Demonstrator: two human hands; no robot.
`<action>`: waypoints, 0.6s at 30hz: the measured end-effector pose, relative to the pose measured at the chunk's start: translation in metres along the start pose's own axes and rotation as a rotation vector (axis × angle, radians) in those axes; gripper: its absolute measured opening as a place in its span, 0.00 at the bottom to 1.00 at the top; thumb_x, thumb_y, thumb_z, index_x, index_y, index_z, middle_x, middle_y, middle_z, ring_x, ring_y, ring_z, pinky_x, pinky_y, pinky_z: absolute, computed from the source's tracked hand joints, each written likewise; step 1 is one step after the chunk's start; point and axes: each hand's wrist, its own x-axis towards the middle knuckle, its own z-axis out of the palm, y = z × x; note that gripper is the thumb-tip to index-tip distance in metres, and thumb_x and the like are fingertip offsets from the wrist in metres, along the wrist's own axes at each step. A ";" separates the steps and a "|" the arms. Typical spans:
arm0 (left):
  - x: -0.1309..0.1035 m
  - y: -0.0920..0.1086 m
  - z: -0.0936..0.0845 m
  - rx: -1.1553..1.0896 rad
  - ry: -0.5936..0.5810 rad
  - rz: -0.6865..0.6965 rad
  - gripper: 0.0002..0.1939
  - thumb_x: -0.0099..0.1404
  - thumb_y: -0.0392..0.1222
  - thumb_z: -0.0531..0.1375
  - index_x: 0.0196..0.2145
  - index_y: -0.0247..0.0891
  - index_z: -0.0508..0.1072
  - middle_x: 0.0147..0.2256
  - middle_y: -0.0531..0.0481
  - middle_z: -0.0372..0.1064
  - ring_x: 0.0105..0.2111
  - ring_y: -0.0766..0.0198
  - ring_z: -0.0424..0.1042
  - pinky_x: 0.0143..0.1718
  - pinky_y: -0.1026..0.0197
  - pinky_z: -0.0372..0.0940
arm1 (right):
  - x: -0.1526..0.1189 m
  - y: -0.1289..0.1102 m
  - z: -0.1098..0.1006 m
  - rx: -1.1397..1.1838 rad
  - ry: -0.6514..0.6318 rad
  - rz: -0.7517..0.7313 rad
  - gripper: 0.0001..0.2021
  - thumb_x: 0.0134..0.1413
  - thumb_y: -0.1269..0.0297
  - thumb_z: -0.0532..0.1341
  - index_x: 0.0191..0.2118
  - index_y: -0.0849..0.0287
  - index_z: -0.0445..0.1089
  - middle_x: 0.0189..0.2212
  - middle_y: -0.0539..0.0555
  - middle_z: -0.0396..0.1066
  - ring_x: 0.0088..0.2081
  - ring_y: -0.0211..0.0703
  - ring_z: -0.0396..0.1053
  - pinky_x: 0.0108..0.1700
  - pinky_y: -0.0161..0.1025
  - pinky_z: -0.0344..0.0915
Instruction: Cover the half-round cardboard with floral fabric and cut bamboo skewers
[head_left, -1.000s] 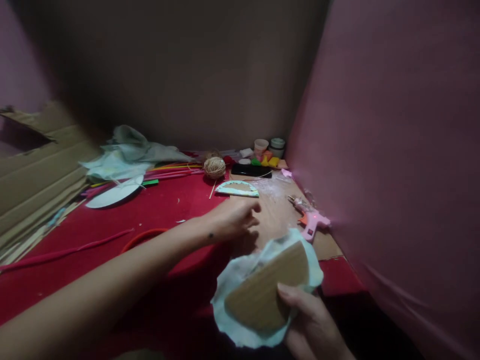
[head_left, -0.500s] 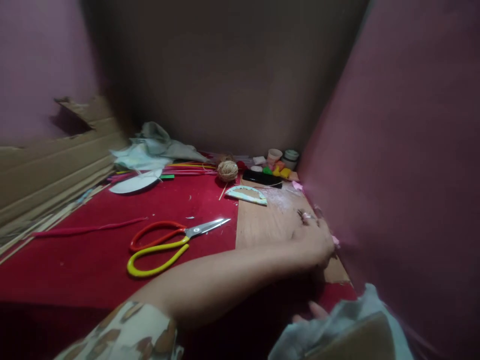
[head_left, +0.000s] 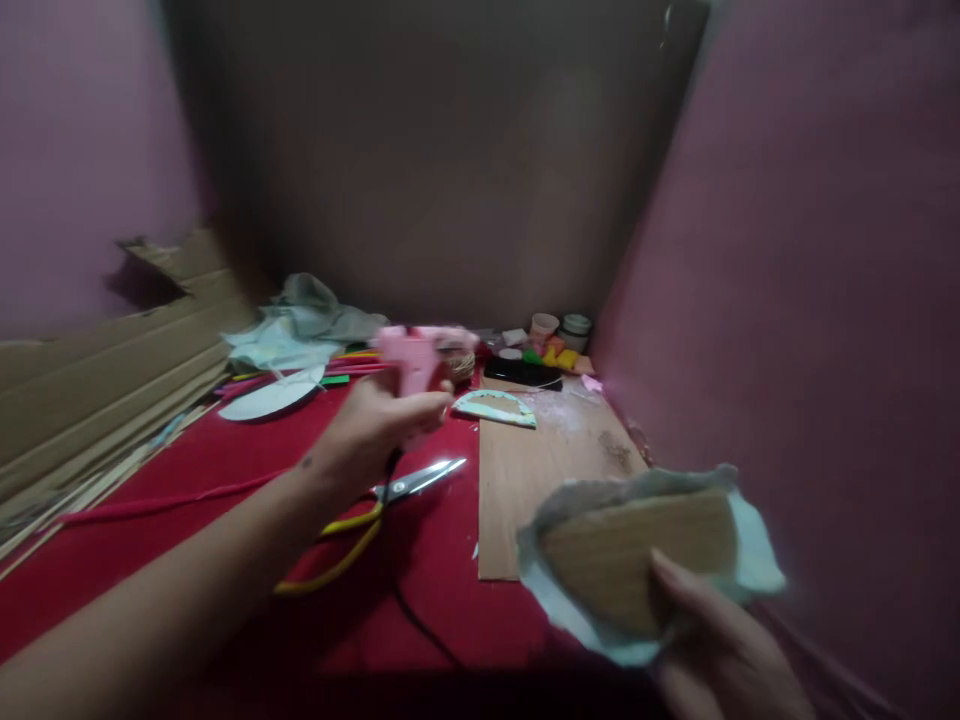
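Observation:
My left hand [head_left: 379, 415] is wrapped round the grip of a pink glue gun [head_left: 412, 358], raised over the table with its nozzle to the right. A dark cord [head_left: 409, 605] hangs from it. At the lower right, my right hand [head_left: 709, 635] pinches a cardboard piece [head_left: 637, 560] with a ragged pale fabric [head_left: 757, 550] edge round it, thumb on the cardboard. Scissors [head_left: 424, 480] with yellow and red handles lie partly behind my left forearm. A half-round cardboard piece edged in pale fabric [head_left: 499, 408] lies beyond them.
A wooden board [head_left: 517, 490] lies on the red table cover [head_left: 442, 560]. At the back are a black phone-like slab [head_left: 523, 374], small cups [head_left: 544, 327], coloured lumps [head_left: 566, 358], crumpled cloth [head_left: 300, 325] and a white disc [head_left: 274, 395]. Cardboard [head_left: 97, 390] borders the left; a wall [head_left: 787, 300] the right.
My left hand has swung from the board's right edge up and left, now with the glue gun. My right hand has brought the fabric-edged cardboard up into fuller view.

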 end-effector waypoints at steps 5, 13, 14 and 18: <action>-0.020 0.005 -0.029 -0.037 -0.123 0.007 0.13 0.57 0.40 0.63 0.39 0.34 0.71 0.23 0.54 0.64 0.22 0.71 0.62 0.21 0.70 0.55 | 0.052 -0.004 0.066 0.123 -0.177 -0.126 0.17 0.37 0.73 0.68 0.39 0.58 0.75 0.35 0.52 0.79 0.36 0.44 0.76 0.45 0.39 0.72; -0.014 0.004 -0.016 0.229 -0.256 0.158 0.08 0.60 0.43 0.59 0.34 0.35 0.69 0.20 0.57 0.61 0.18 0.73 0.59 0.18 0.70 0.56 | 0.113 0.008 0.117 0.052 -0.431 -0.202 0.17 0.41 0.71 0.62 0.42 0.52 0.71 0.36 0.46 0.77 0.41 0.41 0.74 0.51 0.42 0.67; -0.014 0.001 -0.017 0.231 -0.247 0.152 0.09 0.60 0.44 0.59 0.33 0.35 0.69 0.19 0.57 0.60 0.18 0.73 0.59 0.18 0.70 0.56 | 0.117 0.011 0.119 0.043 -0.426 -0.198 0.18 0.41 0.71 0.62 0.42 0.52 0.70 0.36 0.46 0.77 0.41 0.42 0.74 0.52 0.42 0.66; -0.014 -0.011 -0.020 0.230 -0.201 0.113 0.11 0.59 0.45 0.59 0.33 0.33 0.70 0.18 0.57 0.60 0.17 0.72 0.58 0.17 0.69 0.55 | 0.123 0.022 0.120 0.046 -0.421 -0.142 0.20 0.41 0.70 0.63 0.44 0.52 0.70 0.37 0.48 0.77 0.42 0.43 0.74 0.54 0.45 0.65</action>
